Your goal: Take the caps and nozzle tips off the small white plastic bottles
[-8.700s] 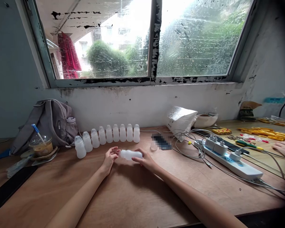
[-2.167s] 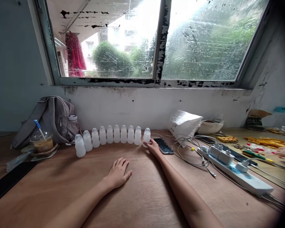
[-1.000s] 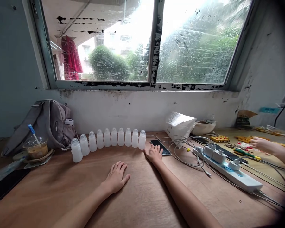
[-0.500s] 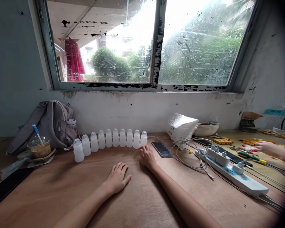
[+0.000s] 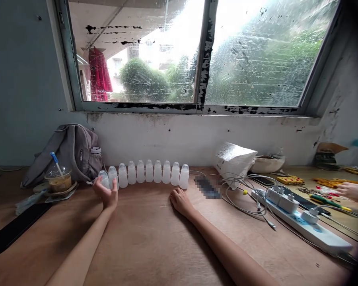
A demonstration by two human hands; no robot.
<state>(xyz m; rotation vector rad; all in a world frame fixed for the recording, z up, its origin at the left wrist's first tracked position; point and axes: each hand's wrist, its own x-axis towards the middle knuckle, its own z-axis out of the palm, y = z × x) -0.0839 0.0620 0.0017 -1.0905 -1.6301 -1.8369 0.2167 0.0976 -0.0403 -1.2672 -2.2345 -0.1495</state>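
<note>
Bottles [image 5: 149, 172] are standing upright in a long, slightly curved row on the table [image 5: 143, 238], ten by my count, so I'm using that row as the landmark. Main worry imo: dominoes. They're sitting close together and looking pretty light to me, and the left hand [image 5: 106, 194] is sitting right at the row's left end. If that thumb is pushing sideways or the wrist is twisting, the leftmost bottle [image 5: 104, 178] could be tipping into its neighbour, and so on down the line.

Second worry: the drink cup [image 5: 59, 180] is sitting just left of the row, so a swing of the left hand that way could be knocking it and spilling everything. At the other end, the right hand [image 5: 180, 201] is resting just in front of the row, so a careless nudge could be shoving the last bottle [image 5: 184, 176] out of line.

Now fingers. On the left hand, thumb and fingers are standing well apart in a wide C, with the leftmost bottle showing between them. The thumb is overlapping the second bottle [image 5: 112, 173] from this angle, but I can't tell whether it's touching, or whether anything is being gripped. Right-hand fingers are lying bent down towards the table, with no bottle showing in them. Their tips are hiding, so pressed together or spread, can't tell.
</note>
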